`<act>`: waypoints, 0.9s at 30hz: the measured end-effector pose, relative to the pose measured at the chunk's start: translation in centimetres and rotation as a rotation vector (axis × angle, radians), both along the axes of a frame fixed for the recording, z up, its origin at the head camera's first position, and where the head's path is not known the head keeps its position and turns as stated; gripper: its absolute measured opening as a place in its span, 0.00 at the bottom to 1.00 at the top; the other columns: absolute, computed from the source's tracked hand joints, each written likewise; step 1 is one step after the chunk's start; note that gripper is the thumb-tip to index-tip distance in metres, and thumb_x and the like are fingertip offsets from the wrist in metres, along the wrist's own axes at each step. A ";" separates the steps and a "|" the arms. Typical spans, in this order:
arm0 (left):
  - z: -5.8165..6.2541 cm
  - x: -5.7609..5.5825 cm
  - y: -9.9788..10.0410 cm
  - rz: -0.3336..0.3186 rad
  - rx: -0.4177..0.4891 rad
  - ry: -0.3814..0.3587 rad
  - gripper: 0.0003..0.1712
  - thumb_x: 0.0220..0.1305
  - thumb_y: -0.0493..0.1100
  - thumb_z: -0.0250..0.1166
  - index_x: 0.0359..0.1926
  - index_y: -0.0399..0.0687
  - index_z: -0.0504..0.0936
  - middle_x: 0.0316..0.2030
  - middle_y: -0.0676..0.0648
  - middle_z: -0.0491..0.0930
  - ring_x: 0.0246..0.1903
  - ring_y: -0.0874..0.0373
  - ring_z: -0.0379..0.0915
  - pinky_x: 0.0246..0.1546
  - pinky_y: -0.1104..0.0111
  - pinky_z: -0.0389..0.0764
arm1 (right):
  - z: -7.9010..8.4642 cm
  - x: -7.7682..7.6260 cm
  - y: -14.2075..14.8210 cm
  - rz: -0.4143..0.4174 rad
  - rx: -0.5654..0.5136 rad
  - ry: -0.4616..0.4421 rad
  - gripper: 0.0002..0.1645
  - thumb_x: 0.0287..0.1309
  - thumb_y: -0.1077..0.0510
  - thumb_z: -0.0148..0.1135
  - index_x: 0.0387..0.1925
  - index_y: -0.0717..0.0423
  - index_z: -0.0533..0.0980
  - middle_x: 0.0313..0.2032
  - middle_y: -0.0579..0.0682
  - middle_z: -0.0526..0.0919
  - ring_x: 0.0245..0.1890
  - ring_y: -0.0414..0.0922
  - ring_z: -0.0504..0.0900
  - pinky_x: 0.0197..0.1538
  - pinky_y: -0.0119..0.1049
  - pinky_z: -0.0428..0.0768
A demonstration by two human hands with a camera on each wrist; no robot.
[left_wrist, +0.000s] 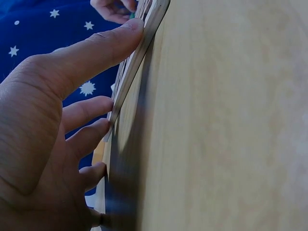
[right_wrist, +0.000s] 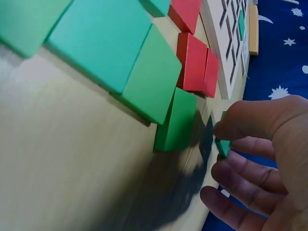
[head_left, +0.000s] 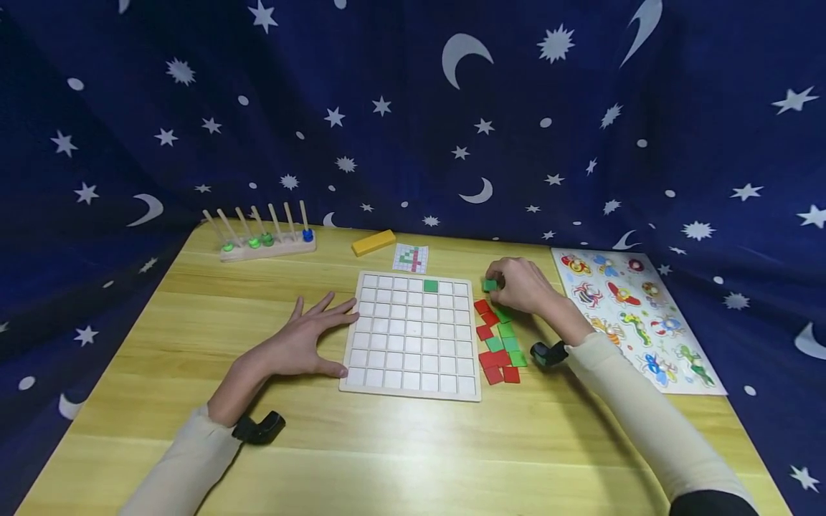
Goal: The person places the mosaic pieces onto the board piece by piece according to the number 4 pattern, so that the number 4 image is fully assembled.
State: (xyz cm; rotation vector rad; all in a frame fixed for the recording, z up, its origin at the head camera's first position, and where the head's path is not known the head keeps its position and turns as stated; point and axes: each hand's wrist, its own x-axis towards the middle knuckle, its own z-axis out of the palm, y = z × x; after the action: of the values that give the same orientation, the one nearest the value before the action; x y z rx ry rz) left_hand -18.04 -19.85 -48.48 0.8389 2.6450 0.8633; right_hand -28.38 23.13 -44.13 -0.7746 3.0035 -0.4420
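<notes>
A pale wooden grid board (head_left: 413, 395) lies mid-table, with one green square tile (head_left: 430, 286) in its top row. My left hand (head_left: 303, 344) rests at the board's left edge, fingers spread; in the left wrist view the thumb (left_wrist: 103, 48) touches the rim. Just off the board's upper right corner, my right hand (head_left: 524, 284) pinches another green tile (right_wrist: 222, 147) between thumb and fingers. Below that hand, several loose red tiles (head_left: 494, 359) and green tiles (head_left: 506, 330) lie beside the board's right edge, some overlapping.
Behind the board lie a small pattern card (head_left: 411, 258) and a yellow block (head_left: 373, 243). A peg stand (head_left: 269, 249) with green and blue rings is at the back left. An insect picture sheet (head_left: 635, 315) covers the right side. A starry curtain (head_left: 413, 129) hangs behind the table.
</notes>
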 end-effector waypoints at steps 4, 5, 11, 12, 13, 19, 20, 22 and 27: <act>-0.1 0.0 -0.2 -0.002 0.004 -0.002 0.56 0.44 0.66 0.78 0.73 0.56 0.68 0.77 0.53 0.52 0.77 0.44 0.32 0.66 0.36 0.22 | 0.1 0.1 -0.7 0.009 -0.041 0.006 0.13 0.44 0.61 0.74 0.36 0.57 0.85 0.31 0.51 0.85 0.28 0.45 0.79 0.32 0.44 0.77; -0.2 0.0 -0.2 -0.002 0.005 -0.002 0.56 0.44 0.66 0.79 0.73 0.56 0.68 0.77 0.53 0.52 0.77 0.44 0.32 0.66 0.36 0.22 | 0.1 0.3 -1.0 0.015 -0.050 0.001 0.13 0.45 0.61 0.74 0.37 0.57 0.85 0.32 0.51 0.85 0.28 0.45 0.80 0.33 0.44 0.77; -0.3 0.2 -0.4 0.003 0.010 -0.002 0.56 0.44 0.66 0.79 0.73 0.56 0.68 0.77 0.53 0.52 0.77 0.44 0.32 0.66 0.36 0.22 | 0.5 0.9 -3.9 0.079 -0.091 -0.027 0.12 0.50 0.61 0.74 0.39 0.58 0.85 0.34 0.51 0.84 0.28 0.44 0.80 0.34 0.43 0.79; -0.3 0.2 -0.4 0.002 0.012 -0.002 0.56 0.44 0.66 0.79 0.73 0.56 0.68 0.77 0.53 0.52 0.77 0.44 0.32 0.66 0.36 0.22 | 0.5 1.1 -4.3 0.086 -0.094 -0.026 0.12 0.50 0.61 0.74 0.39 0.58 0.85 0.34 0.51 0.84 0.28 0.43 0.80 0.34 0.43 0.79; -0.3 0.2 -0.3 0.001 0.014 -0.003 0.56 0.44 0.66 0.79 0.73 0.56 0.68 0.77 0.53 0.52 0.77 0.44 0.32 0.66 0.35 0.22 | 0.5 1.1 -4.7 0.090 -0.097 -0.027 0.12 0.50 0.61 0.73 0.40 0.58 0.85 0.34 0.50 0.84 0.27 0.43 0.79 0.34 0.42 0.78; -0.2 0.1 -0.1 -0.004 0.017 -0.007 0.56 0.44 0.65 0.79 0.73 0.55 0.68 0.77 0.52 0.52 0.77 0.44 0.33 0.66 0.35 0.22 | 0.5 1.7 -6.7 0.108 -0.119 -0.029 0.13 0.52 0.61 0.73 0.41 0.59 0.86 0.36 0.51 0.85 0.28 0.42 0.76 0.36 0.40 0.78; -0.2 0.1 -0.1 -0.003 0.016 -0.007 0.56 0.44 0.65 0.79 0.73 0.55 0.68 0.77 0.52 0.52 0.77 0.44 0.33 0.66 0.35 0.22 | 0.5 1.8 -7.1 0.113 -0.126 -0.031 0.13 0.52 0.61 0.73 0.42 0.59 0.86 0.36 0.51 0.84 0.28 0.42 0.76 0.35 0.40 0.77; -0.2 0.0 -0.1 -0.002 0.015 -0.006 0.56 0.45 0.65 0.79 0.73 0.55 0.68 0.77 0.53 0.51 0.77 0.44 0.33 0.66 0.36 0.21 | 0.4 1.9 -7.8 0.123 -0.137 -0.034 0.14 0.53 0.61 0.73 0.42 0.60 0.86 0.37 0.51 0.84 0.28 0.42 0.76 0.35 0.39 0.77; -0.1 0.0 0.0 -0.003 0.019 -0.009 0.56 0.45 0.65 0.79 0.73 0.55 0.68 0.77 0.53 0.51 0.77 0.45 0.32 0.66 0.36 0.21 | 0.1 2.2 -9.4 0.162 -0.157 -0.035 0.12 0.54 0.60 0.72 0.41 0.60 0.85 0.36 0.50 0.84 0.28 0.42 0.76 0.35 0.39 0.77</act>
State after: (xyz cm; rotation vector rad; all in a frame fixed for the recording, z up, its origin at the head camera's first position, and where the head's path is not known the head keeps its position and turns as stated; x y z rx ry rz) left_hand -18.08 -19.86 -48.59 0.8414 2.6313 0.8910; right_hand -26.18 13.74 -44.00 -1.0002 2.8709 -0.6828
